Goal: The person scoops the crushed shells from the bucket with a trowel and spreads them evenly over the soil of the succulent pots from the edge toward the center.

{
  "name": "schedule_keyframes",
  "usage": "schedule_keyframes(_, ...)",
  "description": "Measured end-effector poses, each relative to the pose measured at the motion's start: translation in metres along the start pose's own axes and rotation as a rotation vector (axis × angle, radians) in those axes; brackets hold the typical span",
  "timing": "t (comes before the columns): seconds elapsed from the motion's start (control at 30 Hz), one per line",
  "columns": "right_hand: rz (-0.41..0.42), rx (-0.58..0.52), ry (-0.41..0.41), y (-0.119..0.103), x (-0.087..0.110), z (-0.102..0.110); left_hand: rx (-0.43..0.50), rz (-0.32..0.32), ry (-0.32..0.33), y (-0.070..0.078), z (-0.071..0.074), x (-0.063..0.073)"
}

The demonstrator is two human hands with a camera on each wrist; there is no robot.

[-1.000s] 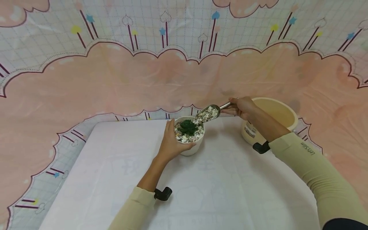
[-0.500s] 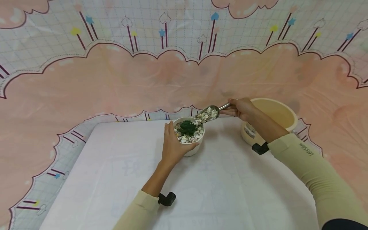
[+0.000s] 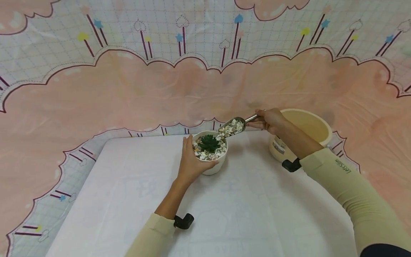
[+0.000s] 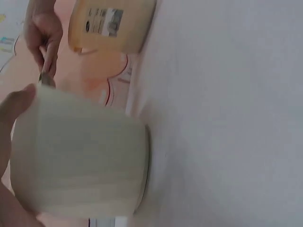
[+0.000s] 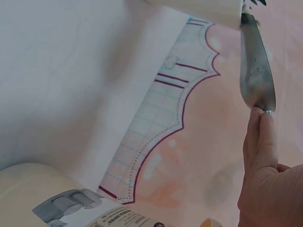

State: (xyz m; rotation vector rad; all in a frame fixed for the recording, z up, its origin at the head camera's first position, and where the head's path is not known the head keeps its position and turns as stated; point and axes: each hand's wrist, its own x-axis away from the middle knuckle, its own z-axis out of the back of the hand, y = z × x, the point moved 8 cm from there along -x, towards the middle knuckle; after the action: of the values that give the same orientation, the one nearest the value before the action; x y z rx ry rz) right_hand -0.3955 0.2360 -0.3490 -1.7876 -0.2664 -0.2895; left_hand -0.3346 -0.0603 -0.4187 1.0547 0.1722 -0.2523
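A small white flower pot (image 3: 212, 168) stands on the white table, holding a dark green succulent (image 3: 209, 143) ringed by pale pebbles (image 3: 205, 156). My left hand (image 3: 190, 165) grips the pot, thumb across the front and fingers along its left side. With my right hand (image 3: 270, 120) I hold the handle of a metal scoop (image 5: 258, 66), which is loaded with whitish pebbles (image 3: 233, 127). The scoop's tip is at the pot's right rim, slanting down toward the succulent. In the left wrist view, the pot's wall (image 4: 90, 156) hides its contents.
A cream bucket (image 3: 325, 135) with a printed label (image 4: 105, 21) stands at the table's right back, partly behind my right forearm. The white table (image 3: 244, 214) ends just behind the pot, where a pink patterned cloth (image 3: 179, 92) hangs.
The pot and my left hand shift slightly right, then back left. The scoop stays at the rim with its pebbles, and my right hand barely moves.
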Motion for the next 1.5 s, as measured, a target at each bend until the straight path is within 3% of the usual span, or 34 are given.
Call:
schedule_keyframes(0.17,0.001,-0.011,0.007,0.000,0.001,0.000,0.004,0.067,0.084,0.004,-0.007,0.011)
schedule_keyframes(0.3,0.003,-0.019,-0.003,-0.001,0.002,-0.001,-0.029,0.059,0.122,0.003,-0.007,0.011)
schedule_keyframes(0.63,-0.005,-0.032,-0.010,0.002,0.002,0.000,0.006,0.003,0.029,-0.003,0.001,0.005)
schedule_keyframes(0.9,0.007,-0.027,0.002,0.001,0.004,0.001,0.009,0.030,0.096,0.010,-0.003,0.014)
schedule_keyframes(1.03,0.007,-0.029,0.002,0.001,0.006,0.000,-0.022,0.025,0.120,0.007,-0.002,0.013)
schedule_keyframes(1.33,-0.005,-0.034,0.026,0.001,0.007,0.000,0.008,-0.030,0.027,-0.003,0.005,0.005)
schedule_keyframes(1.5,-0.003,-0.022,0.031,0.001,0.007,0.001,0.029,-0.002,0.027,-0.003,0.004,0.008)
